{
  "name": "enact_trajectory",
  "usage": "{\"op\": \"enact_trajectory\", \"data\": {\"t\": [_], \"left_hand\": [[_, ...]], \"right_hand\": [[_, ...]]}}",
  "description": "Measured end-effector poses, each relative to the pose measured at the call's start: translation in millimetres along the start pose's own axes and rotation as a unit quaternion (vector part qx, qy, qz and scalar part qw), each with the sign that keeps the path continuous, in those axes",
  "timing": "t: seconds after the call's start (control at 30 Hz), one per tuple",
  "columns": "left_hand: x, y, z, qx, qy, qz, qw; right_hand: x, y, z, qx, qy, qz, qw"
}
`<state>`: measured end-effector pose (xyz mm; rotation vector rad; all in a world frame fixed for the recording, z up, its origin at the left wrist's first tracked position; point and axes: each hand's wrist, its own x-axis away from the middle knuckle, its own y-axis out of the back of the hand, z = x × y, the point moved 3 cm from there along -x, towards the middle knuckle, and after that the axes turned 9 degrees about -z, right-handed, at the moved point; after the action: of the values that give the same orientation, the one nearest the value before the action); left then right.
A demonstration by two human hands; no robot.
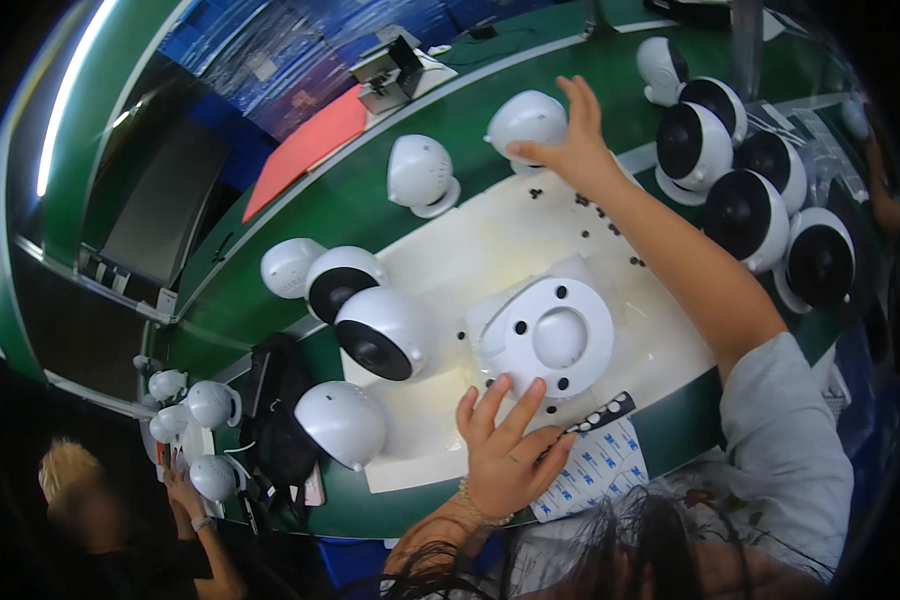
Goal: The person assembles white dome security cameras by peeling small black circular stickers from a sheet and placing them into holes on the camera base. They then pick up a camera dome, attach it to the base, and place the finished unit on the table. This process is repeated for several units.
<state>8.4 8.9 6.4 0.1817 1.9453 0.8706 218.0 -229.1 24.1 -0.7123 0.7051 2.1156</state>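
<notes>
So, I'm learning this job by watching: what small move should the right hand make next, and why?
I'd probably settle the right hand securely around the white dome-shaped unit: its thumb and fingers already spread around that unit, though I can't tell how firm the hold is. Meanwhile the left hand is down at the rounded white plate, so it isn't supporting the unit.

A glaring tube light point(63, 100) shines at far left; the sheet point(440, 265) is brightly lit, the near left dim. Far plastic wrap point(260, 50) throws glints. Straight edges bow toward the black rim.
</notes>
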Motion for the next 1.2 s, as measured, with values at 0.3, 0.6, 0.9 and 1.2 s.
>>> {"op": "enact_trajectory", "data": {"t": [0.3,0.6,0.9,1.2], "left_hand": [[-4,9,-6,0.018,-0.055,-0.022,0.998],[-12,16,3,0.027,0.003,-0.002,1.0],[-54,67,50,-0.116,0.114,-0.058,0.985],[-60,58,103,-0.29,0.197,0.094,0.932]], "right_hand": [[-36,-32,-59,-0.105,-0.182,0.038,0.977],[-55,-4,6,-0.696,-0.37,0.046,0.613],[-15,-57,12,-0.606,-0.29,0.331,0.662],[53,-86,60,-0.326,-0.117,0.574,0.742]]}}
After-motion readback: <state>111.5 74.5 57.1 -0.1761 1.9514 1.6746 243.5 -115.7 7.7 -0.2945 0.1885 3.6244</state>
